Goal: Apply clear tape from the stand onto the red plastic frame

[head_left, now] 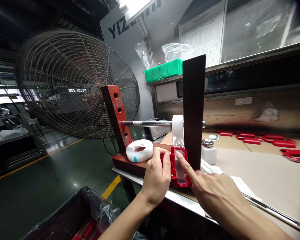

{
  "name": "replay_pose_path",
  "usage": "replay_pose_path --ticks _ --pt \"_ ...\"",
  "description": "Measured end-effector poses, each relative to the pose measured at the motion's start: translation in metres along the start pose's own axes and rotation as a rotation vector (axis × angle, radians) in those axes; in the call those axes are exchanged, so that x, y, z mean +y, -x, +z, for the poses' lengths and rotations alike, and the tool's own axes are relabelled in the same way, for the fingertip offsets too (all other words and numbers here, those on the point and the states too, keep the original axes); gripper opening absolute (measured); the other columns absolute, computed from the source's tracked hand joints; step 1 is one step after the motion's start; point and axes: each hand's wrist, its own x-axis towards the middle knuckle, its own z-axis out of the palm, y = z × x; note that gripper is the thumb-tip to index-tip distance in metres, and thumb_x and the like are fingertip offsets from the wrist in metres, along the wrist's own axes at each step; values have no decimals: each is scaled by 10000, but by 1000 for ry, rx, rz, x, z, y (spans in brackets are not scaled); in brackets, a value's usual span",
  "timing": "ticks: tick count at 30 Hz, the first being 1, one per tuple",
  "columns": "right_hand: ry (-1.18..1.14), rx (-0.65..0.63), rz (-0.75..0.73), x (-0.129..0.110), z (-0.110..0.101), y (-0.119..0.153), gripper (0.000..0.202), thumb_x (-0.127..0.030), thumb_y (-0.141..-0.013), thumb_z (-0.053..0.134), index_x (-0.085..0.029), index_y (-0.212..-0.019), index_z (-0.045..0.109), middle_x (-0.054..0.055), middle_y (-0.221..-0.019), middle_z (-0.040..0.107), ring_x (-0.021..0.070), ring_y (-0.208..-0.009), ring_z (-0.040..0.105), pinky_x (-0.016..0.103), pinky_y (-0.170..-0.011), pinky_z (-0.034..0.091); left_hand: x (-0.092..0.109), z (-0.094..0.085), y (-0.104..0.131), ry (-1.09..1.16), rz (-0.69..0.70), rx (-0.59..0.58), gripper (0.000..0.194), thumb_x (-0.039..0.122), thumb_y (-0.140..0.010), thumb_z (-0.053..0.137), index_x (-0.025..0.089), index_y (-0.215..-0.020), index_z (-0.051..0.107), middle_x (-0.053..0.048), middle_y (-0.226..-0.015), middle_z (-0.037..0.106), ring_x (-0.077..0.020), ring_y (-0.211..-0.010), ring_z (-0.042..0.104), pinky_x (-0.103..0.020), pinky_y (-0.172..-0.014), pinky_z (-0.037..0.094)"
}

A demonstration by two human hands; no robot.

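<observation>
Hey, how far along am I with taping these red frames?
In hand: left hand holds one red frame while the right hand presses film from the tape roll onto it. Left: several red frames wait on the bench. Finished ones can't be identified.

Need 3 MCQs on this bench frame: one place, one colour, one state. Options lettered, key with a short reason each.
1. Where does the loose white tape roll lie?
A. on the red stand base
B. on the green tray
C. in the bin

2. What colour is the part at the hands?
A. blue
B. red
C. yellow

3. What is the right hand doing?
A. gripping the rod
B. resting flat on the table
C. pressing a forefinger on the part

Key:
1 A, the roll sits flat on the base beside the red upright.
2 B, the frame is red with a clear middle.
3 C, the forefinger is stretched onto the part's top while the left hand steadies its side.
</observation>
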Motion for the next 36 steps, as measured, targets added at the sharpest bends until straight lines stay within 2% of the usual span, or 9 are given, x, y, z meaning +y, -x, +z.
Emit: replay_pose_path --ticks 3,6,14,18,23,25,27,30,36 --pt "64 63 -38 1 4 3 1008 -40 -631 599 -18 -1473 46 -58 -474 532 191 -308 478 314 -370 150 0 1 0 8 10 -2 134 271 -968 383 216 -873 458 49 -623 503 -117 -528 479 -237 -520 371" --pt "63 76 -45 1 6 6 1050 -44 -618 620 -20 -1476 14 -74 -488 532 170 -310 474 292 -340 213 -1 2 1 14 -11 0 141 275 -970 384 216 -865 458 49 -614 506 -116 -520 479 -236 -511 370" --pt "43 111 -27 -4 7 2 787 -1 -576 561 76 -1345 409 -24 -414 523 183 -255 430 294 -301 230 -2 1 2 40 -51 -31 160 314 -979 370 223 -868 441 53 -622 510 -110 -515 470 -231 -499 367" --pt "20 101 -41 -5 5 -1 788 15 -550 488 74 -1334 442 -15 -410 516 204 -250 436 320 -298 223 -4 1 1 46 -89 -37 147 306 -978 369 221 -882 442 34 -689 533 -123 -591 505 -254 -575 389" --pt "-98 166 -12 13 -3 10 657 -50 -798 348 -4 -1446 253 -24 -567 623 165 -319 500 303 -321 325 -2 -2 -2 18 -132 -66 171 311 -986 356 213 -1019 493 -14 -866 612 -159 -765 571 -285 -706 418" --pt "-144 88 59 36 1 26 511 -181 -902 326 -95 -1405 360 -3 -682 684 173 -407 577 298 -363 377 -1 -4 -3 -2 -137 -83 195 320 -987 354 221 -991 521 -10 -863 625 -170 -789 579 -296 -726 411" --pt "-173 -203 149 66 12 47 338 -250 -897 350 -206 -1137 584 21 -779 694 210 -550 653 303 -414 403 -1 -5 -4 -23 -140 -84 216 325 -988 341 228 -925 524 -4 -835 619 -177 -785 574 -304 -723 395" --pt "-172 -452 252 103 32 79 247 -253 -830 406 -214 -708 618 61 -695 640 253 -576 643 323 -456 386 -2 -3 -5 -47 -152 -64 272 371 -991 303 236 -830 477 16 -740 559 -173 -702 527 -305 -676 369" --pt "-228 -645 375 113 41 104 359 -486 -862 365 -235 -740 591 64 -787 630 279 -685 644 359 -556 364 -1 4 -12 -120 -207 -5 354 582 -834 558 239 -794 478 56 -617 497 -154 -587 465 -293 -624 338"
